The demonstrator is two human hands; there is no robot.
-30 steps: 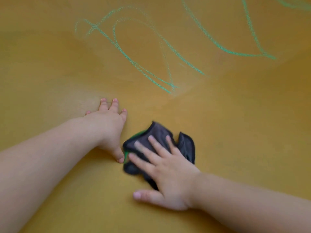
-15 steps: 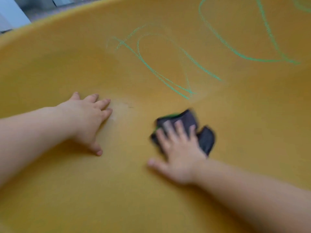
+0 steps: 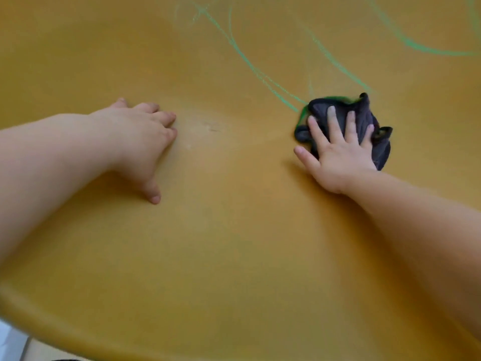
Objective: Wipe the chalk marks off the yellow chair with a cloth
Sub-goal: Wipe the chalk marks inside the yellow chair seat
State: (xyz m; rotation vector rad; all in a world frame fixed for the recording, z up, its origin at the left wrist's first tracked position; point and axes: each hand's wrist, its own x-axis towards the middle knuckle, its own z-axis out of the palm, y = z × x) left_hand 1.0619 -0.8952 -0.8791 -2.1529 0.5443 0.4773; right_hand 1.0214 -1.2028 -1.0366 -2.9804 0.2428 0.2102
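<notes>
The yellow chair's curved seat (image 3: 234,230) fills the view. Green chalk marks (image 3: 247,61) loop across its upper part, with another green line (image 3: 426,49) at the top right. A crumpled dark grey cloth (image 3: 381,149) with a green smear lies at the lower tip of the chalk loops. My right hand (image 3: 338,149) presses flat on the cloth, fingers spread over it. My left hand (image 3: 140,136) rests palm down on the bare seat to the left, holding nothing, well apart from the cloth.
The chair's rounded front rim (image 3: 78,332) runs along the bottom left. A strip of pale floor (image 3: 13,345) shows beyond it in the bottom left corner. A faint whitish smudge (image 3: 205,126) sits just right of my left hand.
My right hand has slid the cloth up and to the right, onto the lower tip of the chalk loop. The hands are now far apart. The view has tilted down.
</notes>
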